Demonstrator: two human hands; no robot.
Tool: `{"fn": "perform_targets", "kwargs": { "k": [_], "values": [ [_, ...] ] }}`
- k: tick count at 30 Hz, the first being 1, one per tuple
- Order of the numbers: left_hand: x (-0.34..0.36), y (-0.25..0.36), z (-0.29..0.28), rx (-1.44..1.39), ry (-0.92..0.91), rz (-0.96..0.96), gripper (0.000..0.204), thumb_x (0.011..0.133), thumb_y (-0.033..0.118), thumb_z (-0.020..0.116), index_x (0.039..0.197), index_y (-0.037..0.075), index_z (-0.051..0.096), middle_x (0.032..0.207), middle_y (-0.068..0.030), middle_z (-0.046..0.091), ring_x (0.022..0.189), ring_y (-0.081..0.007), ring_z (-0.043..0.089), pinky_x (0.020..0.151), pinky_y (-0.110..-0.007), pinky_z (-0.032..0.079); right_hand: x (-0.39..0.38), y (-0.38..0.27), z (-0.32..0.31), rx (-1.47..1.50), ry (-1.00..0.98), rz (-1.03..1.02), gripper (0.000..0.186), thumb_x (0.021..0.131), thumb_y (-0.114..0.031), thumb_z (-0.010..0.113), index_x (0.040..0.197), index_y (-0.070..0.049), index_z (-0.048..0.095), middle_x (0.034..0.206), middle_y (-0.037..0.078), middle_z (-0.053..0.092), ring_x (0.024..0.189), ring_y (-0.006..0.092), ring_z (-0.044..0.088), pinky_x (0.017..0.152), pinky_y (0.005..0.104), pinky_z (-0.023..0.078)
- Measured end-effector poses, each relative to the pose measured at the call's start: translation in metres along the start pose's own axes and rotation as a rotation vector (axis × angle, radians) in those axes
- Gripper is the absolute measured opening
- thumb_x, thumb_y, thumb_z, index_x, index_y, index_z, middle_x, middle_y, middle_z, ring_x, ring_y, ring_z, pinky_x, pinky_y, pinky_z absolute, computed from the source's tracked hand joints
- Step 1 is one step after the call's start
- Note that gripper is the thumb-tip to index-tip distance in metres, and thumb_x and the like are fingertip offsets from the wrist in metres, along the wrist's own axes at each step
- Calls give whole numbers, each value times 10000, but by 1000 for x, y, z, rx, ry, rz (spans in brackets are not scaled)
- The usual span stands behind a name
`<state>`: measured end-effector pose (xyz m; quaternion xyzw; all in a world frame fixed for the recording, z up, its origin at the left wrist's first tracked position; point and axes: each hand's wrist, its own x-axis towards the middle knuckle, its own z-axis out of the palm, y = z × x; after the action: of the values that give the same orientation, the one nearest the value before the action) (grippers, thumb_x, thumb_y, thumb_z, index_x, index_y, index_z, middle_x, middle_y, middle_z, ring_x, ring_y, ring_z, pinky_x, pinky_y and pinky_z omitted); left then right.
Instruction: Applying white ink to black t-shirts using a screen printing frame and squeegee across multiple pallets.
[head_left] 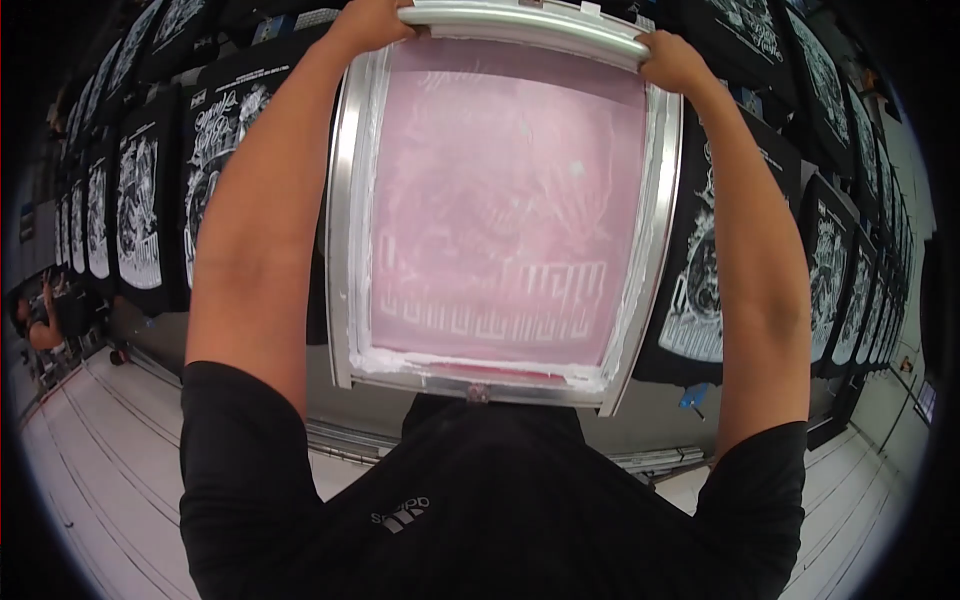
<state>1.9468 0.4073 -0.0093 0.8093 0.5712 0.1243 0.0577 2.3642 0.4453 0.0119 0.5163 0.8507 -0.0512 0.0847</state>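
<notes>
I see both hands wrapped around the far bar of a rectangular aluminium screen-printing frame with pink mesh (505, 200), my left hand (372, 22) at one corner, my right hand (668, 62) at the other. The frame lies over a row of black printed shirts (215, 150). I judge it rigid and fairly light, its mesh fragile and ink-smeared, so I grip the metal only.
</notes>
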Motion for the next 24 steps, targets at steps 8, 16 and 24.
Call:
{"fn": "perform_targets", "kwargs": {
  "k": [8,16,24],
  "values": [
    [-295,122,-64,-220,-254,-242,383,651,114,809,1010,56,687,935,-127,670,842,-318,651,735,-403,525,-293,-150,-15,245,-173,105,398,689,-34,619,1073,-93,706,855,189,664,837,355,629,795,445,511],
    [-425,197,-42,-248,-198,-157,349,561,55,759,875,62,607,897,-78,644,830,-291,603,725,-404,504,-411,-203,44,365,-168,83,362,584,14,621,932,-60,685,880,125,673,873,333,617,901,462,465],
    [-449,190,-9,-220,-15,-82,427,504,14,676,927,51,633,949,-142,643,907,-340,618,796,-416,519,-428,-217,76,324,65,69,441,522,-18,690,957,-76,638,888,91,663,880,298,617,1016,520,413]
  ]
}}
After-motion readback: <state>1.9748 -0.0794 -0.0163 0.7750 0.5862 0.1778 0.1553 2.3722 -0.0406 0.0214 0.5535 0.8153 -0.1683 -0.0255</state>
